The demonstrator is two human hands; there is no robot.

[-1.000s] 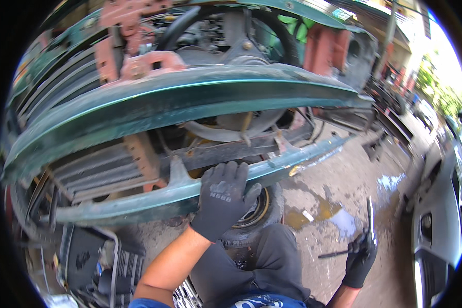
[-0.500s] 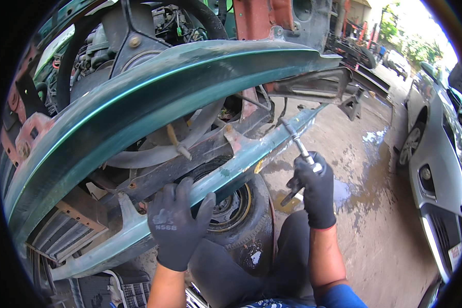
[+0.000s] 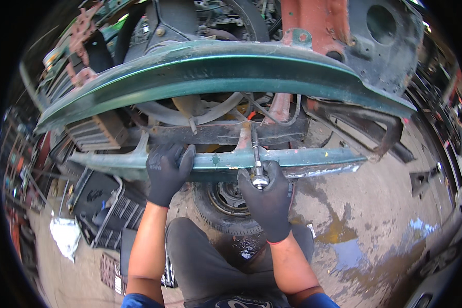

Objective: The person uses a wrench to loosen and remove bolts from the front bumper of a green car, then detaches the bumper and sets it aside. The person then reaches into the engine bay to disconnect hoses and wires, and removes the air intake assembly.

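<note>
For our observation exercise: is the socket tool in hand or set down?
In hand: the right hand grips the socket tool at its near end, while its far end reaches past the lower green bar.

A crossmember (image 3: 215, 134) partly blocks the gap between 2 green beams (image 3: 205, 72).

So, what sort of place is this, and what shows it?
Probably a car repair yard or workshop: a stripped vehicle front with its green bumper beam exposed, a ratchet with extension in the gloved right hand, and a wheel below.
</note>
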